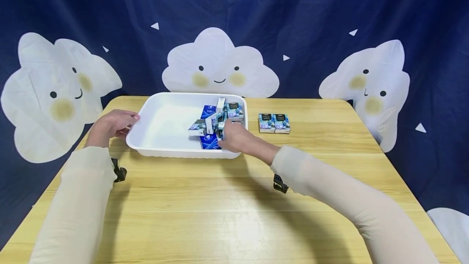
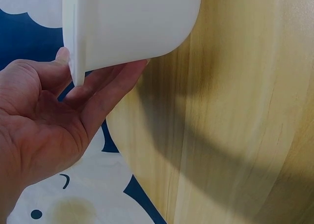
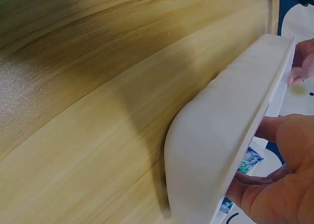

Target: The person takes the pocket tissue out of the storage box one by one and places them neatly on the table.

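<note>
A white plastic basin (image 1: 161, 146) stands at the table's far side, with several small patterned boxes (image 1: 234, 111) and blue packs (image 1: 210, 141) heaped in its right part. My left hand (image 1: 117, 123) grips the basin's left end; in the left wrist view, the hand (image 2: 54, 106) has its thumb at the rim (image 2: 77, 62) and its fingers beneath. Inside the right end, my right hand (image 1: 236, 137) reaches down among the boxes. From the right wrist view, the right hand (image 3: 282, 170) is over the rim, thumb and fingers apart; its fingertips are hidden, so a hold on a box cannot be confirmed.
Two patterned boxes (image 1: 274, 123) lie side by side on the wooden table (image 1: 205, 199), to the right of the basin. Behind the table hangs a dark blue curtain (image 1: 227, 7) with white clouds and triangles.
</note>
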Available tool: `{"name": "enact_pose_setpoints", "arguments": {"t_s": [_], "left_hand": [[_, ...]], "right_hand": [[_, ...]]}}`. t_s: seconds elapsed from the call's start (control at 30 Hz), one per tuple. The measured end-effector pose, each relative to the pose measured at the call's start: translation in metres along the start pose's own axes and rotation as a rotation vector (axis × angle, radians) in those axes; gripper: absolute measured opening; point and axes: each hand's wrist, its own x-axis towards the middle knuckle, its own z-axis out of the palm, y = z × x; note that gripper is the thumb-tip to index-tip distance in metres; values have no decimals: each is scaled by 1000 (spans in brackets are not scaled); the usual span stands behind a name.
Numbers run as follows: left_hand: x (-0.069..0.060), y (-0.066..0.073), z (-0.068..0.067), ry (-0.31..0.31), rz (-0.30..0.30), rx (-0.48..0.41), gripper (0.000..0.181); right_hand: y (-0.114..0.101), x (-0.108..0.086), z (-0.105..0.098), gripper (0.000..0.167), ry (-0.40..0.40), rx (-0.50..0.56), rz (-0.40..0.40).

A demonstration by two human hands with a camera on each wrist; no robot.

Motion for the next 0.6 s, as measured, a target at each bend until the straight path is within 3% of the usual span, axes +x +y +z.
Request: {"name": "enact_pose_setpoints", "arguments": {"t_s": [0.6], "left_hand": [[-5,2,1,7,0,2,58]], "right_hand": [[-1,2,-5,78,15,-30,-22]]}}
